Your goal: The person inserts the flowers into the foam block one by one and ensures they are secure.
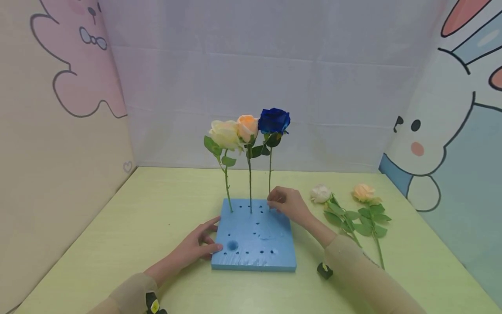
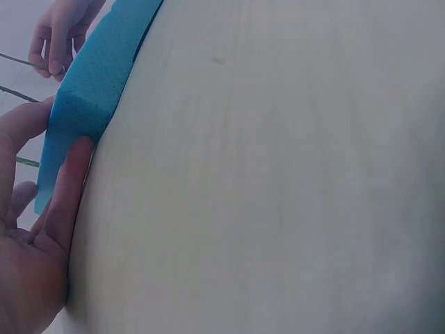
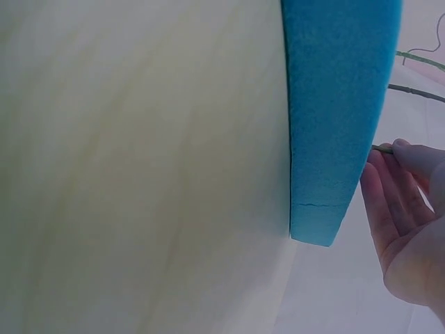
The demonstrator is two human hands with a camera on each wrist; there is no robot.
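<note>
A blue foam block (image 1: 255,235) with several holes lies flat on the table. Three artificial roses stand upright at its far side: a cream rose (image 1: 225,134), a peach rose (image 1: 247,127) and a dark blue rose (image 1: 274,121). My right hand (image 1: 288,204) pinches the blue rose's stem (image 3: 382,148) low down, right at the block's top face. Along the block's left edge rests my left hand (image 1: 196,242), its fingers spread and fairly straight. In the left wrist view these fingers (image 2: 69,188) press against the block's side.
On the right of the table lie a white rose (image 1: 320,193) and a peach-coloured rose (image 1: 364,192) with leafy stems. A small black object (image 1: 324,270) sits by my right forearm. White cloth (image 1: 251,87) hangs behind the table, with cartoon-printed panels at both sides.
</note>
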